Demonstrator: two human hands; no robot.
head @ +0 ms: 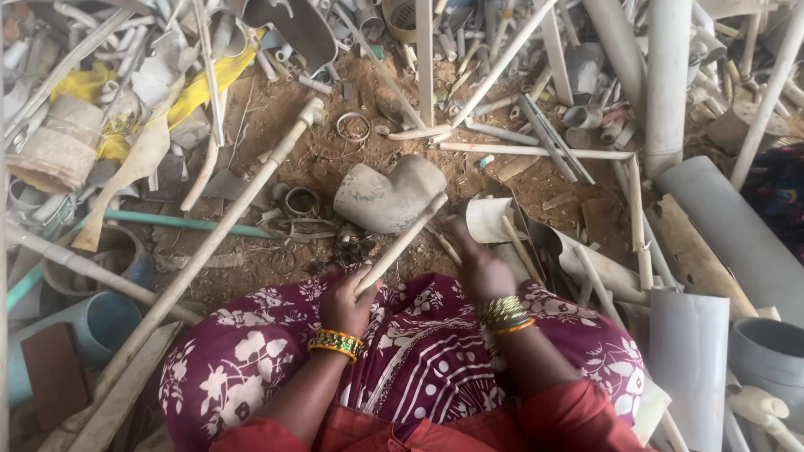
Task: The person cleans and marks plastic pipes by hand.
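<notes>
Stick (402,243), thin and pale, runs on a slant from the person's lap up to the grey pipe elbow (387,194), its far tip touching or just over the elbow's near edge; I cannot tell which. The left hand (345,303) is closed around the stick's near end, just below the elbow and above the patterned maroon cloth (419,351) over the knees. The right hand (479,261) lies to the right of the elbow, reaching down toward the dirt floor (293,159) near a short pale pipe piece (488,219); its fingers are curled and partly hidden, so I cannot tell whether it holds anything. Both wrists wear bangles. Left of the elbow a long dusty pipe (209,243) crosses the ground on a diagonal, with small rings (301,202) of cut pipe between it and the elbow; beyond and to the right of the elbow lie heaps of grey and white pipe offcuts. By the look of it, the step in hand is working at the elbow with the stick, sorting or prodding among the scrap. A next move would call for a firm hold on the stick's near end and steadying the elbow, which sits loose on the soil and could roll aside.
</notes>
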